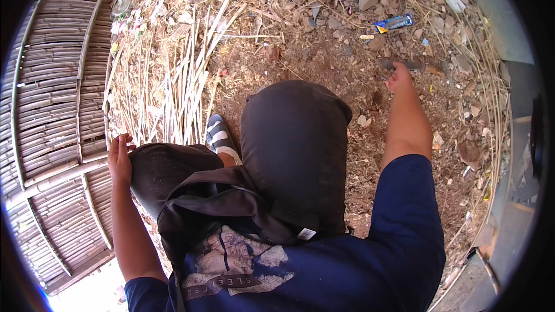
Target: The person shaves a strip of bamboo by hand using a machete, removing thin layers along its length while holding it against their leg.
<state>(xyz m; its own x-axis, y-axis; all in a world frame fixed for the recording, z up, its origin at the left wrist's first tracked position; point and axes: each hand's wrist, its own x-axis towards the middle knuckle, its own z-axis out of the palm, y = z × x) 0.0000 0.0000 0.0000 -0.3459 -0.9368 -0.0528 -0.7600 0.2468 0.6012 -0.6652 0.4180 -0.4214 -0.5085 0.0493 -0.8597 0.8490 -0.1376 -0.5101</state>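
My left hand [120, 159] rests against the outer side of my left knee, its fingers stretched out and holding nothing. Out to the front right, low near the ground, my right hand [396, 77] has its fingers curled at a knife [413, 65]. The knife has a dark blade and what looks like a brownish handle end toward the right. The fingertips meet the blade side; how firm the grip is does not show. Between my arms are my knees in dark trousers [295, 138], and a sandalled foot [219, 132] shows beyond the left knee.
Thin split bamboo strips [188, 92] lie in a pile ahead on the left. A bamboo slat panel [52, 92] stands along the left side. Stones and litter cover the dirt ground, with a blue wrapper [394, 23] at the far right. Long thin strips [498, 92] line the right edge.
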